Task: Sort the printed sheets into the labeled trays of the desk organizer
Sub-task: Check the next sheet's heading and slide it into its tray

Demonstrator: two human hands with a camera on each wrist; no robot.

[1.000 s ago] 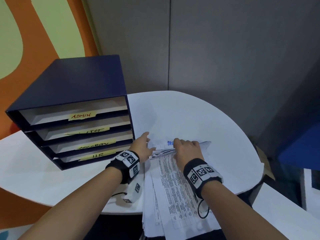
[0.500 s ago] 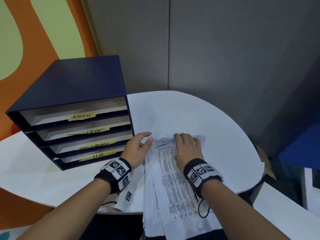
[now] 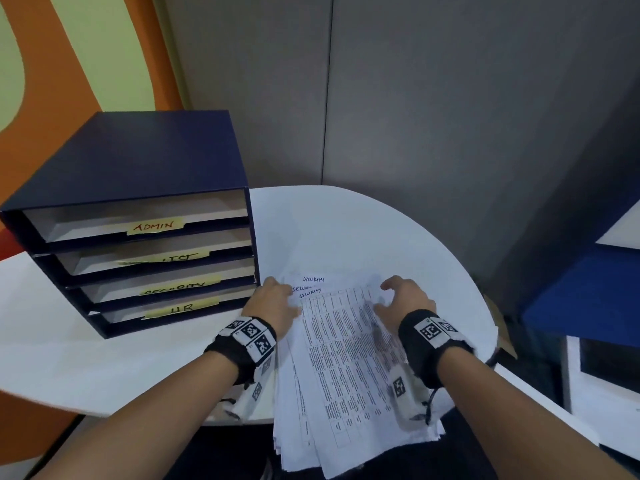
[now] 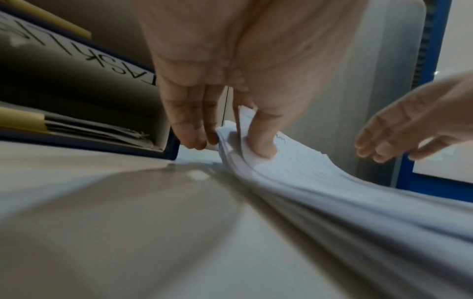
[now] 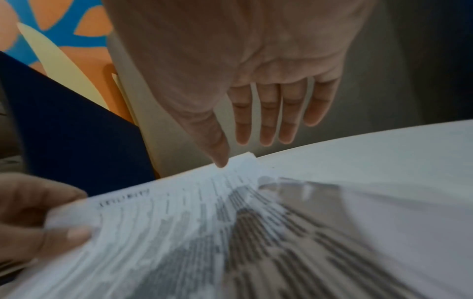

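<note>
A stack of printed sheets lies on the white round table and overhangs its near edge. The top sheet carries a table of text and a handwritten "SECURITY". My left hand pinches the stack's far left corner, thumb on top and fingers underneath, bending the sheets upward. My right hand hovers over the far right corner with relaxed fingers; only its thumb tip touches the paper edge. The dark blue organizer stands to the left, trays labelled ADMIN, SECURITY and HR.
The second tray's label is partly hidden. Some sheets lie in the lower trays. Grey partition walls close off the back; a blue and white unit stands to the right. Bare table top lies beyond the stack.
My right hand came off the top of the stack and shifted right. My left hand slid in and took hold of the far left corner. A sheet marked SECURITY now shows on top.
</note>
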